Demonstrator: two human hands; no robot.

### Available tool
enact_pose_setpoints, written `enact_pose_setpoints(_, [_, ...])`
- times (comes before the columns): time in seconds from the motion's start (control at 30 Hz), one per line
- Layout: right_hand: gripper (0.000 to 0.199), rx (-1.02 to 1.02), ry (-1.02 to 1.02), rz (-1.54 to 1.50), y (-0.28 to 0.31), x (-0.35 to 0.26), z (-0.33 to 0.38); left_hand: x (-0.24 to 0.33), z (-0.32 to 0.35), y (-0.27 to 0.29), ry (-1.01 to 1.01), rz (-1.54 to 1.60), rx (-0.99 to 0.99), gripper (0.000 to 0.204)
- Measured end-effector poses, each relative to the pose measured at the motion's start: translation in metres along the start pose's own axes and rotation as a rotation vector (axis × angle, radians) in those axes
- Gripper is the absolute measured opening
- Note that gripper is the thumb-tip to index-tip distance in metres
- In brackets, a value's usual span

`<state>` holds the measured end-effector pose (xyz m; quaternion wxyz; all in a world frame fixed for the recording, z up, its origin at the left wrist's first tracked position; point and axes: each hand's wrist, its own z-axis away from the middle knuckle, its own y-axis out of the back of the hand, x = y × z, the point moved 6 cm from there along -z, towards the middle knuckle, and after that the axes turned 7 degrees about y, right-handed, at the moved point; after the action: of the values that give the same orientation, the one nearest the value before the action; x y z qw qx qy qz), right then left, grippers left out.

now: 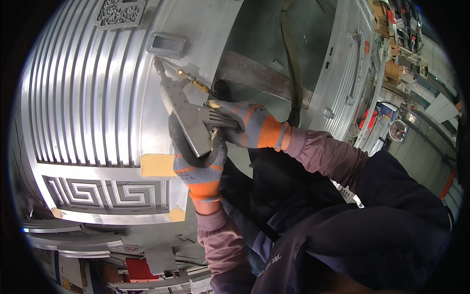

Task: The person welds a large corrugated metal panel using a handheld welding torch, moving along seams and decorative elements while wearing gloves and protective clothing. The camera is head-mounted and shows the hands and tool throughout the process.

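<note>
Both my hands wear grey gloves with orange bands and dark palms. Between them is a grey hand-held welding gun [183,111] with a brass wire-feed nozzle [194,81] along its far side. My left hand [199,166] wraps around the gun's near end, while my right hand [249,122] is closed at its ribbed side part. The gun's tip lies close to the lower edge of a rectangular metal surround [167,45]; whether it touches is unclear. That surround sits on a silver ribbed metal door panel [159,105].
An ornate scrollwork plate [121,12] is on the panel's far end, and a key-pattern grille [107,195] on its near end. Tan patches [157,165] mark the panel. A dark strap [292,59] hangs to the right, near another metal panel [338,81]. Cluttered shelving stands far right.
</note>
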<state>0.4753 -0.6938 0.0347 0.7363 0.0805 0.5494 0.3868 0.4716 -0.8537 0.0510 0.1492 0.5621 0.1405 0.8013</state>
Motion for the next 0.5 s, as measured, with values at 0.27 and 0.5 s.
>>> enact_pose_setpoints(0.27, [0.065,-0.068,-0.062,-0.004,-0.0010,0.0024,-0.0011,-0.0002,-0.0011,-0.0006,-0.025,0.038,0.052,0.076])
enact_pose_setpoints(0.5, [0.065,-0.047,-0.046,0.009,0.0007,0.0010,-0.0003,-0.0003,-0.0002,-0.0008,-0.025,0.048,0.030,0.077])
